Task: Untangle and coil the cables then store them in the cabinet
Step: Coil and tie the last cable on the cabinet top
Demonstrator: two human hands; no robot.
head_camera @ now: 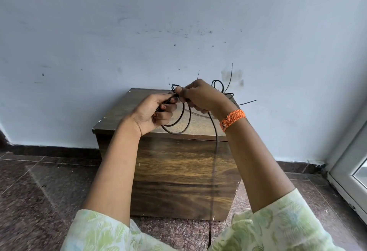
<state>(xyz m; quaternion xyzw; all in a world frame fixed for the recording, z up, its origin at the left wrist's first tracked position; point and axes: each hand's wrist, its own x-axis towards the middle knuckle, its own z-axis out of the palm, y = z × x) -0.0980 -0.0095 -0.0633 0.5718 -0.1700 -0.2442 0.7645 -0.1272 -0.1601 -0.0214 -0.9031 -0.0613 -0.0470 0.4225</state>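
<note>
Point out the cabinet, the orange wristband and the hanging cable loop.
cabinet point(178, 171), head view, front wooden panel.
orange wristband point(232, 120), head view, middle of band.
cable loop point(174, 129), head view, bottom of loop.

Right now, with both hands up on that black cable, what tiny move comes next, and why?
Probably the right hand winds one more loop into the left hand: the cable still trails down loose over the cabinet.
</note>
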